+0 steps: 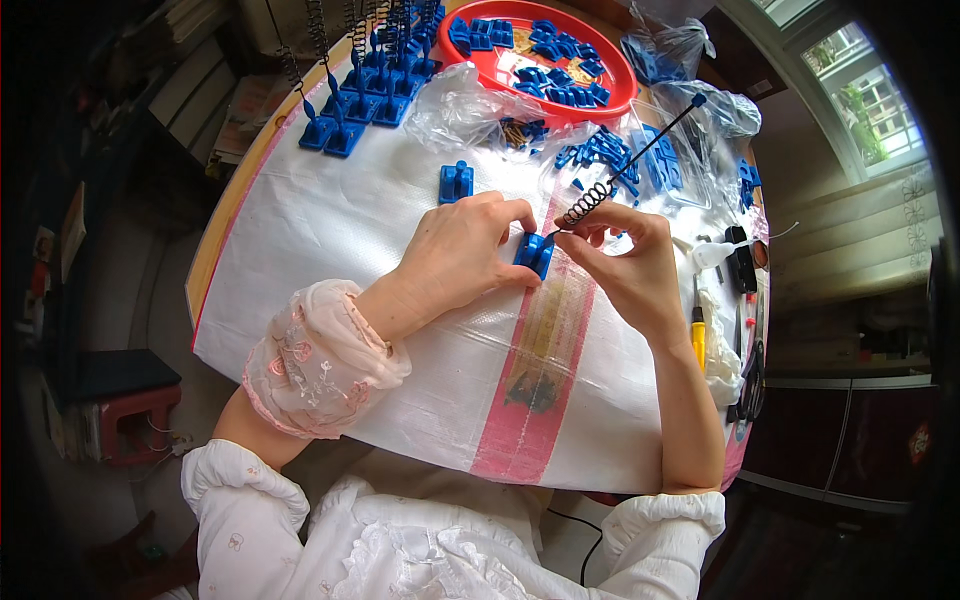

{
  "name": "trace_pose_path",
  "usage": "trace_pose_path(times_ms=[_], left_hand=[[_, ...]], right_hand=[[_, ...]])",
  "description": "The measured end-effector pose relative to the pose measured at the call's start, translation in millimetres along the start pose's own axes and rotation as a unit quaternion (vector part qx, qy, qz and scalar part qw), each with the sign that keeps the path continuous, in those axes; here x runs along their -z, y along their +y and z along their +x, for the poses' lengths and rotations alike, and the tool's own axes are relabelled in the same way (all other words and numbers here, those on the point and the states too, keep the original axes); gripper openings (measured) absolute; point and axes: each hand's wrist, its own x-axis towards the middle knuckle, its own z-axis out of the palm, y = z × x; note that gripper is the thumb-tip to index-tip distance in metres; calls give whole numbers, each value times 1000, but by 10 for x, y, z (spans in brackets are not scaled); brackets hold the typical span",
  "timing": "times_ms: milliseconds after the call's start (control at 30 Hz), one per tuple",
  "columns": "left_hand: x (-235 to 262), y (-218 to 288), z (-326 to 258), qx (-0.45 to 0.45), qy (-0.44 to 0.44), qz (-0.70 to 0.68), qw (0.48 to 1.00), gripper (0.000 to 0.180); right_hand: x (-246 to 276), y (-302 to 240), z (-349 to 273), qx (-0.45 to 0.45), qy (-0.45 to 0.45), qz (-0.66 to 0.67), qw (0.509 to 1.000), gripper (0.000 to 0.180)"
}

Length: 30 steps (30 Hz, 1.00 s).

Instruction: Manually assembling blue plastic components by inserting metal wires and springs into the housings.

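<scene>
Between the thumb and fingers of my left hand [462, 245] is a small blue plastic base [533, 256], held near the middle of the table. My right hand [628, 255] pinches the lower end of a black coil spring [588, 203], right at the base's upper right side. From the spring a thin black rod runs up and right to a dark blue tip [698, 100]. Whether the spring's end sits inside the base is hidden by my fingers. Just beyond my left hand a separate blue base [456, 182] lies on the white sheet.
Several blue bases with upright springs [362, 105] stand at the far left. A red basin [627, 92] holds blue parts. Loose small blue pieces [603, 150] and clear plastic bags [455, 105] lie before it. At right are a white glue bottle [711, 254], a yellow-handled tool [698, 345] and scissors [750, 385].
</scene>
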Motion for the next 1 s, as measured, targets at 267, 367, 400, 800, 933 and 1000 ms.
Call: trace_pose_path(times_ms=[267,367,400,800,933,1000], left_hand=[[-1,3,-1,-2,4,1,1000,45],[-5,0,1,-2,5,1,1000,45],[-7,-2,1,-2,5,1,1000,46],[-7,-2,2,0,3,5,1000,45],[-9,-2,-2,-1,4,4,1000,44],[-5,1,-2,-2,4,4,1000,44]], right_hand=[[-30,13,-10,-5,5,8,1000,10],[-34,31,-9,0,7,8,1000,10],[-33,31,-9,0,7,9,1000,10],[-37,25,-12,-1,9,6,1000,9],[-34,16,-10,1,8,2,1000,9],[-40,20,-12,1,11,2,1000,9]])
